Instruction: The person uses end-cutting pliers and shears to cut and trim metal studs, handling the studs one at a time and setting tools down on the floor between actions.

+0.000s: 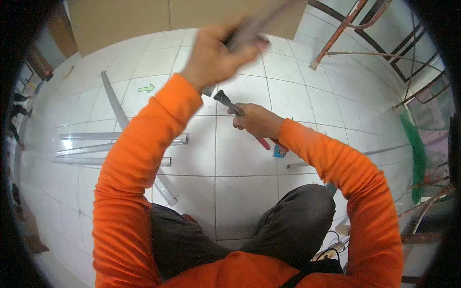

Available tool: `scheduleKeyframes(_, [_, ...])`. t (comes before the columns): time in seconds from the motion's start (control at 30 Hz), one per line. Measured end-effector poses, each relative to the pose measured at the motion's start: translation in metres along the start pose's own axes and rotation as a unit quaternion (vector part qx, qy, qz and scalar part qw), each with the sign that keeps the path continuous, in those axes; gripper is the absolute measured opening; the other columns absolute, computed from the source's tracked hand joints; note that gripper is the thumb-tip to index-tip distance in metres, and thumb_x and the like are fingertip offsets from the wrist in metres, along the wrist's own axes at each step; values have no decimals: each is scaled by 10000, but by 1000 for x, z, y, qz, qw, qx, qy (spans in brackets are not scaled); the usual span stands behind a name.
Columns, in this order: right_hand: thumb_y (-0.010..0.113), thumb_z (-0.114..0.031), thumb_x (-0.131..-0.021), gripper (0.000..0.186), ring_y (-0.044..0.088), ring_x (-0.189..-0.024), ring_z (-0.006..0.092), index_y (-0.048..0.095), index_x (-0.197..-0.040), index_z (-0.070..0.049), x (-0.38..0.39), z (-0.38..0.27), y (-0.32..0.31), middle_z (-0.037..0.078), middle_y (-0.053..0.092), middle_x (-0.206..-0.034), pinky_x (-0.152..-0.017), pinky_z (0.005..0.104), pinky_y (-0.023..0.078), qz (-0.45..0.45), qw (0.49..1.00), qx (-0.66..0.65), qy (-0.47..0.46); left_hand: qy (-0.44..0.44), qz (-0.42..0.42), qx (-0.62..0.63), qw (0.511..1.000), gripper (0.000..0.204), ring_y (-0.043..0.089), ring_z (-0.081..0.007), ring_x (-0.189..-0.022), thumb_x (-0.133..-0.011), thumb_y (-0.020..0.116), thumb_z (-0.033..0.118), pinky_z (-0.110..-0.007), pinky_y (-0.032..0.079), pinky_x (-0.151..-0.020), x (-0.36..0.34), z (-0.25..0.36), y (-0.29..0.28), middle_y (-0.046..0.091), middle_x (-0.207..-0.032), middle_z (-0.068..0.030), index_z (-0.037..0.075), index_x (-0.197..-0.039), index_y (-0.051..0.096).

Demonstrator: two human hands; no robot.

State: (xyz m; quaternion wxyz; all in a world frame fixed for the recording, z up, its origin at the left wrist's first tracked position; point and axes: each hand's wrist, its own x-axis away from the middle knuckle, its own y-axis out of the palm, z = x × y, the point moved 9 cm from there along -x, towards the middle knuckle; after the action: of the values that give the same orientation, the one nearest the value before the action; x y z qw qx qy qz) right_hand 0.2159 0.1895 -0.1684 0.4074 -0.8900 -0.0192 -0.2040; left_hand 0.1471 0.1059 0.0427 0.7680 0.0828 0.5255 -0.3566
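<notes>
left hand (216,57), raised near the camera, has its fingers wrapped around a blurred grey bar (266,20) that slants up past the top edge. lower and to its right, the right hand (259,120) has its fingers closed around a dark tool (224,99), held above the white tiled floor (245,199). grey metal strips (115,100) lie crossed at left; a blue packet (280,151) sits near the right sleeve (331,156).

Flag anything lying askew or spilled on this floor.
On the floor at left, a grey metal strip slants at a clearly different angle from three neighbouring strips lying roughly side by side, so it looks askew. No spill shows.
</notes>
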Motion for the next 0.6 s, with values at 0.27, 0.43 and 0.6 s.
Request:
scheduleKeyframes(0.27, [530,-130,-938,321,672,-878,252,555,-1191,66,17,-1,7,163,692,-965,-824,356,522,40,991,-120,-44,-35,126,199,971,613,529,-113,-520,-922,659,231,-261,475,-462,-10,-12,-46,561,-694,-33,-35,-1424,429])
scheduleKeyframes(0.43, [532,-143,-928,175,578,-737,224,548,-974,24,9,-17,-4,99,600,-785,-713,368,476,52,995,-74,-29,-50,121,217,967,645,540,-112,-528,-905,672,248,-258,483,-472,-10,-10,-39,571,-708,-36,-54,-1419,425])
scheduleKeyframes(0.6, [512,-181,-974,203,621,-754,321,549,-963,18,13,-16,-5,163,613,-804,-731,448,489,80,992,-86,-49,-38,92,220,970,619,536,-93,-548,-891,687,186,-240,470,-486,-10,-2,-22,574,-717,-28,-69,-1400,444])
